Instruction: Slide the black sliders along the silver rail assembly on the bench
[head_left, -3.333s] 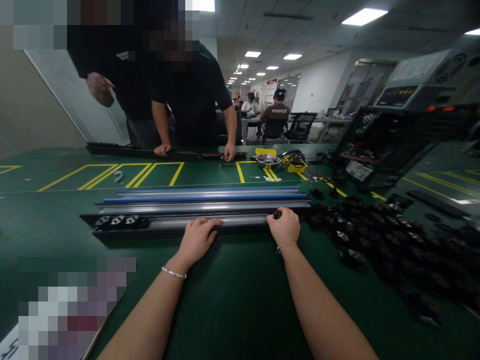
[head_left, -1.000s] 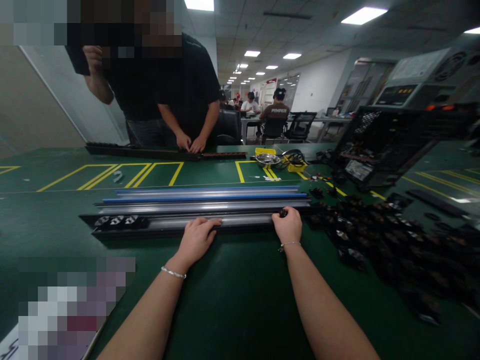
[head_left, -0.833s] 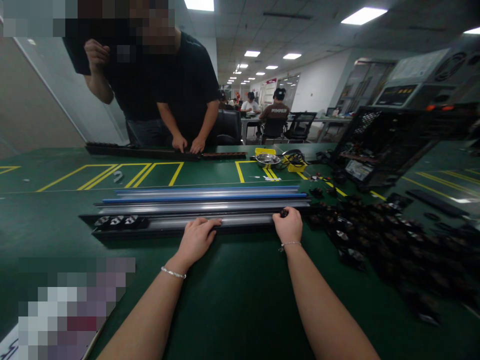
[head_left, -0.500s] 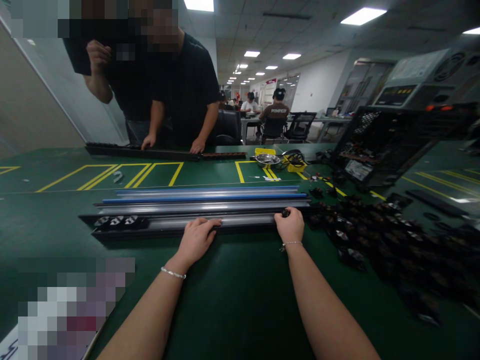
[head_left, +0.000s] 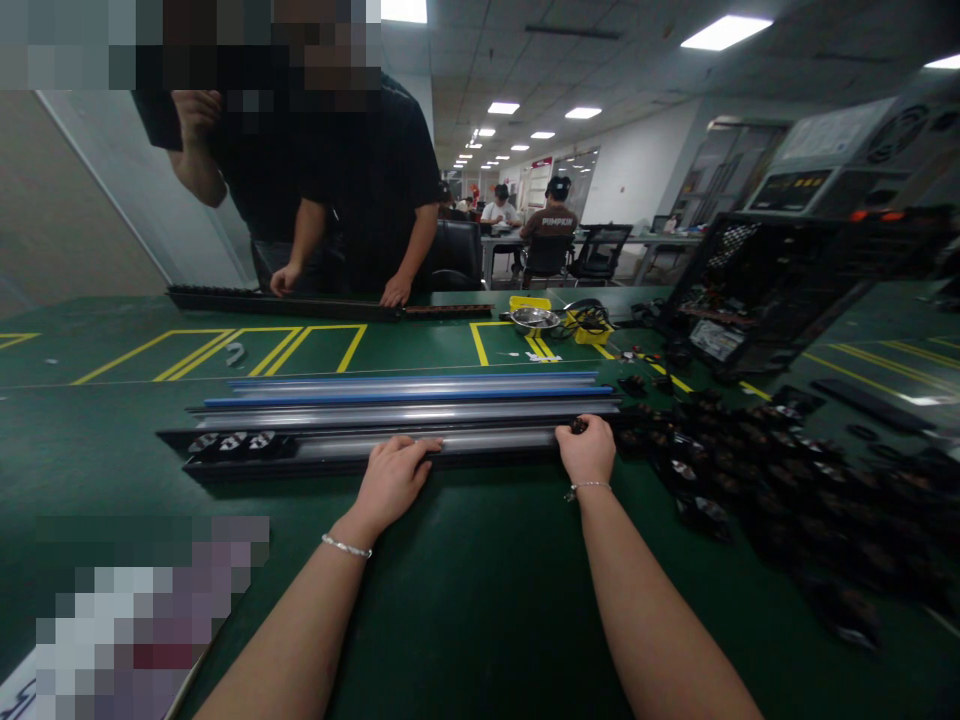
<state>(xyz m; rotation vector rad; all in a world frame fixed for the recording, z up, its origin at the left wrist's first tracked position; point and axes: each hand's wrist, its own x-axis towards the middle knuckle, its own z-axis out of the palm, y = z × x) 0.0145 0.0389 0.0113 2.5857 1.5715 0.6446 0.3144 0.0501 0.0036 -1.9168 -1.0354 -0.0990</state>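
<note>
A long black-edged metal channel (head_left: 495, 441) lies across the green table in front of me. My left hand (head_left: 395, 478) grips its near wall around the middle, with fingers bent over the edge. Towards the channel's right end, my right hand (head_left: 589, 448) pinches a small black part (head_left: 578, 426), mostly covered by the fingers. Several black pieces with silvery faces (head_left: 234, 443) sit inside the channel at its left end. Directly behind it lie more parallel rails, including a blue-edged rail (head_left: 405, 392).
A heap of small black parts (head_left: 795, 490) spreads over the right side. Beyond it stands an open computer case (head_left: 765, 290). A metal bowl (head_left: 535, 319) and yellow trays lie further back. Across the table, people in dark shirts stand at another black rail (head_left: 315, 304).
My right hand has shifted slightly right along the channel with the small black part. My left hand has stayed put. Across the table, a co-worker's hand has moved slightly left.
</note>
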